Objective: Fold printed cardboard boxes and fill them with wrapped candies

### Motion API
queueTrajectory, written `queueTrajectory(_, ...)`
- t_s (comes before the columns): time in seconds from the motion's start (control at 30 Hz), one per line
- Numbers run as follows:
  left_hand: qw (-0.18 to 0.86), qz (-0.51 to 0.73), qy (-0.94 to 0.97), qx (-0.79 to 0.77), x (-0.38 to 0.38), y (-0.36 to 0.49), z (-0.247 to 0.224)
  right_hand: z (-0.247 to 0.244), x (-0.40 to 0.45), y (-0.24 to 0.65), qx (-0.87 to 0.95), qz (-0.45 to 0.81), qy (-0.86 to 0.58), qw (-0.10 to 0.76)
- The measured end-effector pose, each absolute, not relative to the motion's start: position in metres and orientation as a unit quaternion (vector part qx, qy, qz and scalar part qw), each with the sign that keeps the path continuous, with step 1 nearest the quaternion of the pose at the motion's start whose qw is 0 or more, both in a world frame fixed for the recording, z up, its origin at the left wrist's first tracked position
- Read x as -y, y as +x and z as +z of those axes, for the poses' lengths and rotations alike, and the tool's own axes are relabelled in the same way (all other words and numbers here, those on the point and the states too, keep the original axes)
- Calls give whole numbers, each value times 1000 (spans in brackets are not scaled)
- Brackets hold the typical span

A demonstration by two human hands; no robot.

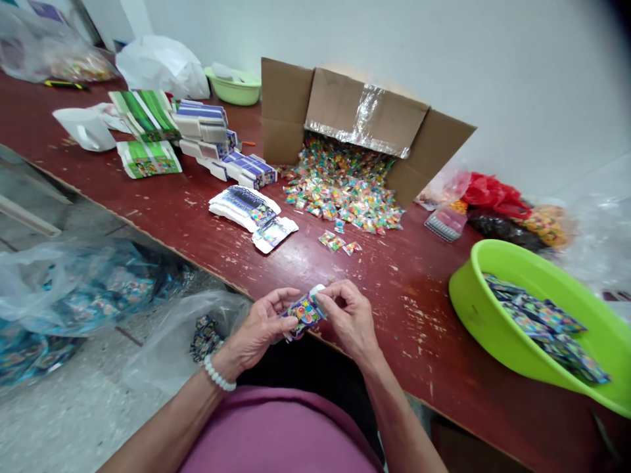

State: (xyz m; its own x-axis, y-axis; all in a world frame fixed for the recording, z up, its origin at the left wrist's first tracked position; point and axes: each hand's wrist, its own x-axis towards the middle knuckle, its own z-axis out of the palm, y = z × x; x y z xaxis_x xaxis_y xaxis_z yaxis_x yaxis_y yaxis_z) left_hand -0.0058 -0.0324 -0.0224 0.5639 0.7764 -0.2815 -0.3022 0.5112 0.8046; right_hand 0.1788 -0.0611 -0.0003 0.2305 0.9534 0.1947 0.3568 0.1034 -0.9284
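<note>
My left hand [263, 328] wraps its fingers and thumb round a small printed purple box [304, 313] at the table's front edge. At the box's upper right end, my right hand [348, 314] pinches the white flap. Beyond my hands lies a fanned stack of flat printed cartons [244, 205], with one more carton [274, 234] at its near end. A few small wrapped candies [335, 242] lie to the right of it. Behind them, a heap of candies [345, 197] spills from a cardboard box [365, 108] on its side.
A green basin [497, 328] with several printed packets stands at the right. Bundled cartons [148, 159], a white cup [85, 128] and a small green bowl [236, 89] are at the back left. Plastic bags [108, 282] lie below the table's left edge.
</note>
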Motion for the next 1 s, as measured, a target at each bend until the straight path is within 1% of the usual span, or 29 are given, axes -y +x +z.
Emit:
queueTrajectory(0.13, 823, 254, 431, -270, 30, 0, -21, -5, 54, 174, 520, 332, -594, 516)
queueTrajectory(0.23, 817, 264, 431, -279, 26, 2, -20, -5, 53, 177, 532, 315, -597, 512)
queueTrajectory(0.37, 800, 267, 445, -301, 22, 3, -16, -5, 57, 180, 602, 340, -552, 466)
queueTrajectory(0.43, 806, 269, 424, -315, 21, 5, -13, -7, 58, 178, 568, 355, -551, 497)
queueTrajectory(0.5, 810, 285, 386, -337, 20, 8, -11, -11, 58, 174, 480, 375, -560, 561)
queueTrajectory(0.53, 810, 290, 370, -350, 19, 10, -12, -13, 58, 172, 432, 403, -555, 585)
queueTrajectory(0.6, 804, 297, 357, -371, 19, 13, -15, -17, 59, 169, 352, 497, -522, 597)
queueTrajectory(0.67, 795, 302, 362, -381, 21, 15, -18, -20, 60, 166, 298, 584, -483, 581)
queueTrajectory(0.77, 782, 304, 379, -392, 26, 16, -21, -25, 60, 161, 273, 634, -464, 555)
queueTrajectory(0.83, 775, 299, 390, -397, 28, 16, -19, -26, 59, 158, 304, 612, -478, 553)
queueTrajectory(0.87, 774, 299, 393, -397, 28, 15, -17, -27, 58, 157, 337, 575, -492, 560)
queueTrajectory(0.93, 782, 298, 388, -386, 27, 14, -14, -25, 57, 158, 427, 458, -521, 580)
queueTrajectory(1.0, 811, 282, 355, -370, 26, 13, -11, -23, 56, 162, 529, 334, -534, 569)
